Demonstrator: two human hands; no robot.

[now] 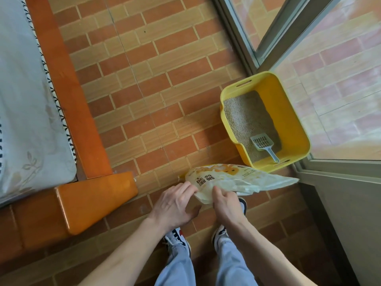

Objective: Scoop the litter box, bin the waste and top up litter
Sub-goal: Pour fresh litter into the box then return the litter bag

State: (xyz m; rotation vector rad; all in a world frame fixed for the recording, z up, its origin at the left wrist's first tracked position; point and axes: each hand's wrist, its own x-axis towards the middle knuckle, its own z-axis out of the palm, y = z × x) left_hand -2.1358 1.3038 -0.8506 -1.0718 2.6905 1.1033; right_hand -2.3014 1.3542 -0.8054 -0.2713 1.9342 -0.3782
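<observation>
Both hands hold the crinkled white-and-yellow plastic litter bag (233, 179) low over the brick-patterned floor (148, 83) — the left hand (175, 205) grips its near end, the right hand (225, 203) pinches the edge beside it. The bag's long axis runs rightward from the fingers, its far end lying beside the yellow plastic litter box (288, 112) — nearer the right hand. A grey slotted scoop (262, 144) rests inside on the litter.

Floor (156, 79): brick-pattern tiles, orange and tan. On it you have a yellow litter box (292, 112), set against the glass door frame (245, 48). Well left of the box stands an orange wooden bed frame (82, 124). Your two sneakers (177, 240) stand near the box.
</observation>
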